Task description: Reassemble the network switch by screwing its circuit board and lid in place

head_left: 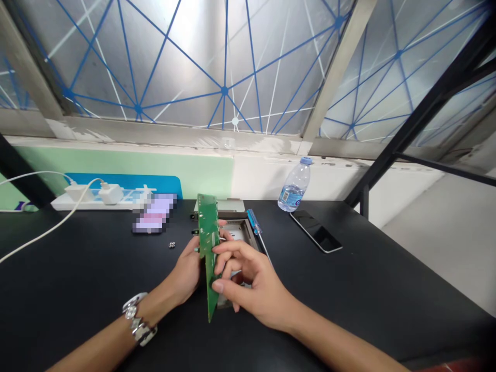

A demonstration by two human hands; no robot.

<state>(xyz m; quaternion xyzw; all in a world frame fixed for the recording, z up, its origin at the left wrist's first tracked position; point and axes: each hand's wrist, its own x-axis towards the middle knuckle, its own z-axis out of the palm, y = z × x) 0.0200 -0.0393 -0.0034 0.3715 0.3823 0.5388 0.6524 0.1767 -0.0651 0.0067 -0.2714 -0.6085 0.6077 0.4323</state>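
Green circuit board (pixel 210 227) is being held upright beside the metal case (pixel 242 227). The left hand (pixel 189 268), partly hidden behind it, is gripping it; the right hand (pixel 251 284), fingers loosely spread, is touching its face, probably steadying it.

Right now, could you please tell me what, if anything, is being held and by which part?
A green circuit board, held near mid-length by the left hand, whose grip is partly hidden; the right hand touches its right side.

Circuit board (pixel 209 227) between left hand (pixel 189 275) and right hand (pixel 259 289) — worktop (pixel 368 299): power strip (pixel 96 205) back left, screwdriver (pixel 253 222) right, bottle (pixel 294 186) farther right.
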